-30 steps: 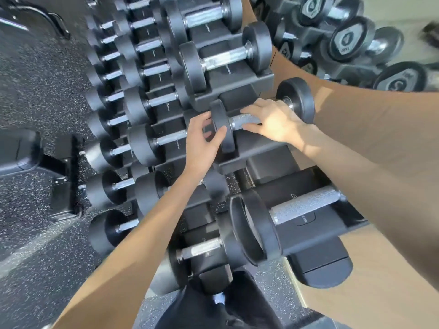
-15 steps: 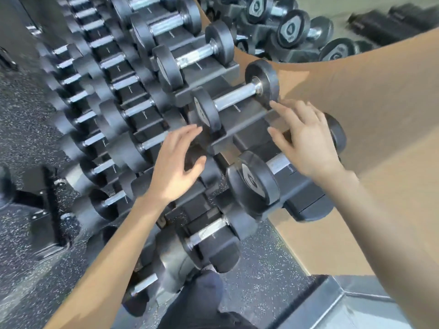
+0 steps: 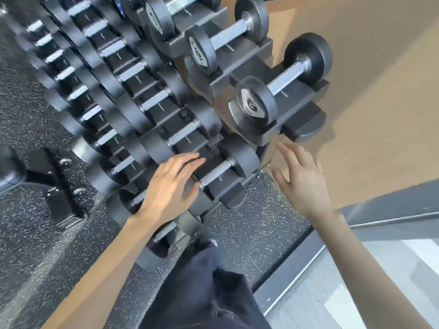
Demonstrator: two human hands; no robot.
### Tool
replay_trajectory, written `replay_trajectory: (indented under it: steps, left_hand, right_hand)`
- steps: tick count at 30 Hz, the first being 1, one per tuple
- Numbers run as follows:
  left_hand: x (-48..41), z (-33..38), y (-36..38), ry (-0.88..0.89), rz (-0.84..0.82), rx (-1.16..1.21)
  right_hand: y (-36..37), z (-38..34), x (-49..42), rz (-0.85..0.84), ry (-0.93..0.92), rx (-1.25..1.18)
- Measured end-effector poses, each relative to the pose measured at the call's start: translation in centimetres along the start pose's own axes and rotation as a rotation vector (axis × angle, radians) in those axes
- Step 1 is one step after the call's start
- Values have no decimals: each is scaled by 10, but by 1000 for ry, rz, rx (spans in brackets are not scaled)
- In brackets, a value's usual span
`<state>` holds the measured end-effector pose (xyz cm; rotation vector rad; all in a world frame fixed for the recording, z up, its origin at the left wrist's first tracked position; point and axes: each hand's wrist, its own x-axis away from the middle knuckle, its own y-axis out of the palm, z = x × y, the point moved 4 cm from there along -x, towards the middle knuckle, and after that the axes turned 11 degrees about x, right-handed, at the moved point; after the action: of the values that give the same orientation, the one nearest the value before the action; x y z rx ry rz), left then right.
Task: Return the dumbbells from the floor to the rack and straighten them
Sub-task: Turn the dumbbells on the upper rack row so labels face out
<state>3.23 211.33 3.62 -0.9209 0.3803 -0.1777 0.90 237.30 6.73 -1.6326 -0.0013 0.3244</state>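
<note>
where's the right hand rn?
Head view, right of centre: the right hand is open, just below the cradle of the end dumbbell on the rack, in front of the tan wall.

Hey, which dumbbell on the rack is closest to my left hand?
The end dumbbell of the middle row. Its bare handle shows just beside your left hand, whose open fingers cover its near head. The top-row dumbbell sits well above.

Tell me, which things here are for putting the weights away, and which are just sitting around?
For the job:
top dumbbell
low dumbbell
rack
left hand, open by the low dumbbell
right hand, open, holding nothing

Just there:
speckled floor
black metal base
tan wall
</note>
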Motion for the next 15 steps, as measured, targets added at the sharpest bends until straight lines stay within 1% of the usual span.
replay_trajectory:
  steps: [5,8,12,15]
  left_hand:
    - [28,-13,-22,7,-41,-100]
    - [34,-26,-30,53,-61,-152]
    - [47,-56,-40,160,-108,-242]
    - [50,-88,-57,203,-161,-234]
  right_hand:
    - [13,-38,42,-51,-11,125]
    - [17,-61,55,-55,29,144]
    - [26,-104,64,-67,66,186]
    - [34,-140,71,-100,120,205]
